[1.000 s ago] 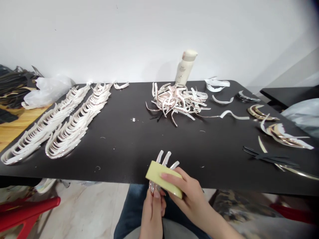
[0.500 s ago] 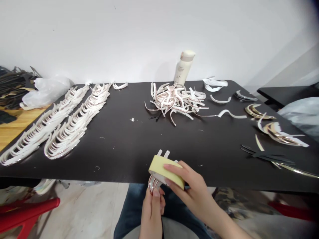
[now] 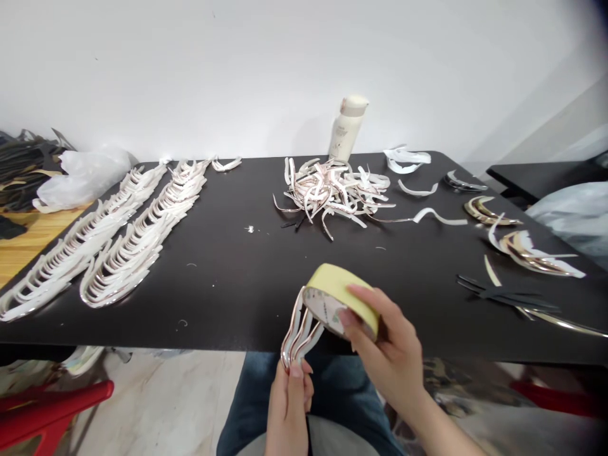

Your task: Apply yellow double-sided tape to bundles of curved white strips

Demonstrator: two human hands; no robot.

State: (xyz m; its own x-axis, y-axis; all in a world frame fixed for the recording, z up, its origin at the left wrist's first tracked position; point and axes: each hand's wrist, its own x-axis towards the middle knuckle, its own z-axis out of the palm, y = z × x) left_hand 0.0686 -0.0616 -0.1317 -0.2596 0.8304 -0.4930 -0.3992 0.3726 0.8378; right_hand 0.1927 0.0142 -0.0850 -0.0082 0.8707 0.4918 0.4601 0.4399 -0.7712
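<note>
Near the table's front edge my right hand [image 3: 387,335] grips a roll of yellow tape [image 3: 339,284], thumb inside the cardboard core and fingers over the outside. Below and to its left, my left hand [image 3: 292,389] pinches the lower ends of several curved strips [image 3: 297,335], white with shiny rose-gold edges. The strips fan upward, and their upper ends meet or pass behind the roll's left side; contact there I cannot make out. A tangled pile of similar strips [image 3: 332,190] lies farther back on the dark table [image 3: 228,272].
Two long rows of nested strips [image 3: 137,247] cover the table's left side. A cream bottle [image 3: 349,130] stands at the wall. Gold trim pieces [image 3: 532,250] and black strips [image 3: 508,296] lie on the right. A red stool [image 3: 57,408] is below left.
My right hand has moved the tape roll up and to the right, tilting it so that its core shows. More of the strips in my left hand is now visible; that hand stays nearly still.
</note>
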